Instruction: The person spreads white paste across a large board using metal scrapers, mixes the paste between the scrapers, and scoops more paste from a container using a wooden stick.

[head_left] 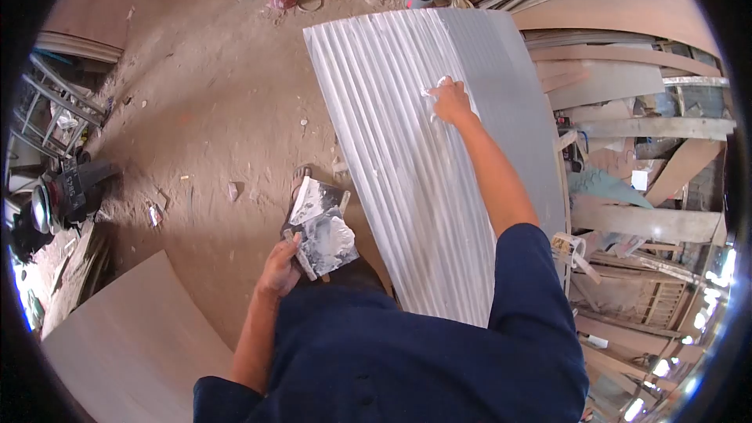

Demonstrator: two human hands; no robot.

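The step in hand looks like rubbing white paste [341, 238] along the ribs of the panel [392, 149], ahead and to the right of the person. The right hand [452, 102], on the panel's far half, has its grip closed over a white bit [442, 80] too small to identify; the left hand [280, 268] grips the board [315, 232] firmly by its edge. Carrying on calls for even pressure and a level board

Ridged panel [392, 149], white-streaked, right strip grey. Smeared board [315, 236] left of it, bearing white paste [341, 238].
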